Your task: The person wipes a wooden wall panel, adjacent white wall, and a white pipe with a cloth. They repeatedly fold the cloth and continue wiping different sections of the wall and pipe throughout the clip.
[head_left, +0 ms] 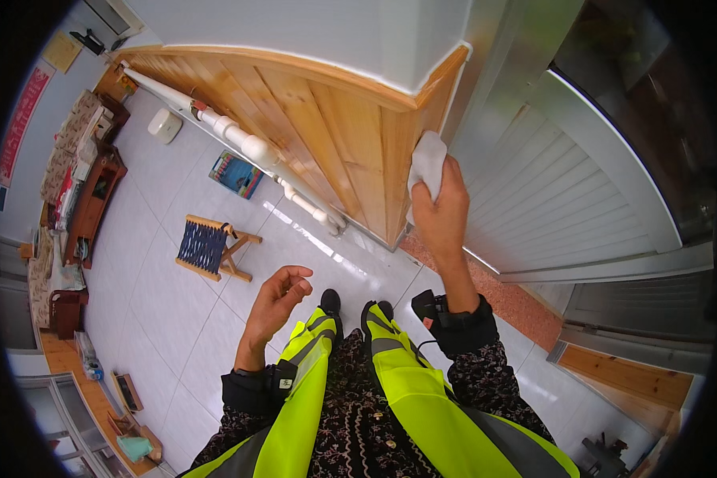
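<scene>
- Right grip [443, 209]: fingers partly hidden by the white cloth [429, 158], whose far side is out of sight.
- Blue tray [229, 189]: contents too small to tell.
- Dark object [605, 457]: cut off below, kind unclear.
- Door glass [641, 111]: reflections blurred.

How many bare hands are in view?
2. The right hand, upper right of centre, holds a white cloth at the wood panelling; the left hand, lower left of centre, looks empty.

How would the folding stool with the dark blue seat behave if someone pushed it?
The stool is probably light, as its wooden frame looks slim. It may slide easily on the shiny floor tiles. Its woven seat would likely give a little.
</scene>
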